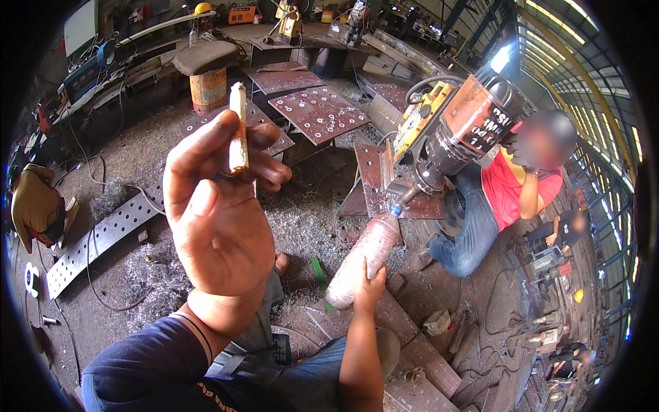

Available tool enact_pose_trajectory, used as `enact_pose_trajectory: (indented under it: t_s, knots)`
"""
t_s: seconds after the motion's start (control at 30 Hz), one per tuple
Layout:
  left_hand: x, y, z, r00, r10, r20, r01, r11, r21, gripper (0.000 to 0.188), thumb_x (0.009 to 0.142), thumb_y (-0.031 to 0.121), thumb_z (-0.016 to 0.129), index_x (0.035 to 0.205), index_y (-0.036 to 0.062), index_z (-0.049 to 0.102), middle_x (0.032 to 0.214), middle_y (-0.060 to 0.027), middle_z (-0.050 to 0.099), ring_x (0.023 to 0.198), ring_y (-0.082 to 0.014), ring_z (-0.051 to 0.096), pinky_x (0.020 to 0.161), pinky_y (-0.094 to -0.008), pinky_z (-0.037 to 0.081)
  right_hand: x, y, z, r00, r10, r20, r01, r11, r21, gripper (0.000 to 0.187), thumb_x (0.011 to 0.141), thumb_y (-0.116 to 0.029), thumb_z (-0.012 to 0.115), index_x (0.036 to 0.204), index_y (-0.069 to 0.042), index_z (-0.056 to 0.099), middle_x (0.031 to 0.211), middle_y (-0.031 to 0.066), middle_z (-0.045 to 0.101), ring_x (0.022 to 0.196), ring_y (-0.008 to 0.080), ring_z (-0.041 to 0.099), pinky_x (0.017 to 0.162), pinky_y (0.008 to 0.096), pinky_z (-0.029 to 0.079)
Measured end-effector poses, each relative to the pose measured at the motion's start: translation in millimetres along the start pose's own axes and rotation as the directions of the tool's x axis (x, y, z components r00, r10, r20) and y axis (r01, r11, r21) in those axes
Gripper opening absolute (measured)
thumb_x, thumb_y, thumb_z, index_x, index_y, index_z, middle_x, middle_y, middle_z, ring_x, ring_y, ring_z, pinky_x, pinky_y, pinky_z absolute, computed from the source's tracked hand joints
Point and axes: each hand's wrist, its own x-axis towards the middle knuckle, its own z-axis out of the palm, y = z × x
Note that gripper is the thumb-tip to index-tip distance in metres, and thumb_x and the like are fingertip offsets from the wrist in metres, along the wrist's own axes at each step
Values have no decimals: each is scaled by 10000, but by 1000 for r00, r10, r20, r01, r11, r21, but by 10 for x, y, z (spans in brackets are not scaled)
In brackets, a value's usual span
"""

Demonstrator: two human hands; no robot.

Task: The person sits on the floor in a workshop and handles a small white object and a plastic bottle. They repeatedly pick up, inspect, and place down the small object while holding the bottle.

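Note:
Raised close in front of me, my left hand (223,199) pinches a whitish, brown-stained cigarette (237,134) between its fingers, with the thumb standing apart. Lower and to the right, my right hand (369,287) is wrapped round the lower part of a clear plastic bottle (367,250). The bottle is tilted, and its blue neck end points up to the right, beside the lower end of a drilling machine (453,134). Whether bottle and machine touch, I cannot tell. The machine leans over a brown-red steel plate (374,180).
A co-worker in a red shirt (504,189) sits right behind the machine. Drilled steel plates (319,113) lie on supports ahead. A long perforated grey bar (110,237), cables and metal shavings (161,278) are on the floor at left. A padded drum stool (208,86) stands beyond.

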Motion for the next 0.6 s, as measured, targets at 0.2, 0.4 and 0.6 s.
enact_pose_trajectory:
  t_s: [0.2,0.4,0.6]
  knots:
    - [12,5,7,1000,4,4,-4,1000,-27,639,974,346,424,1422,-108,470,1348,-270,583,976,-282,629,869,-373,473,7,95,69,999,-32,-39,31,999,-23,581,907,-468,767,1193,21,638,1132,243,707,1046,395,682,917,469,505]
    - [7,-26,15,997,73,-26,-74,997,-18,574,1004,300,372,989,-210,634,1530,-193,480,1085,-336,619,866,-410,496,75,341,113,992,105,68,-116,973,202,634,929,-463,740,1246,72,618,1167,233,696,1079,373,673,953,454,510]
    - [3,57,32,998,-20,-52,20,1000,1,581,997,307,394,1147,-219,592,1533,-204,477,1091,-342,617,874,-408,493,129,364,119,813,420,404,-581,626,519,615,998,-457,641,1388,10,558,1173,166,701,1003,281,717,891,420,594]
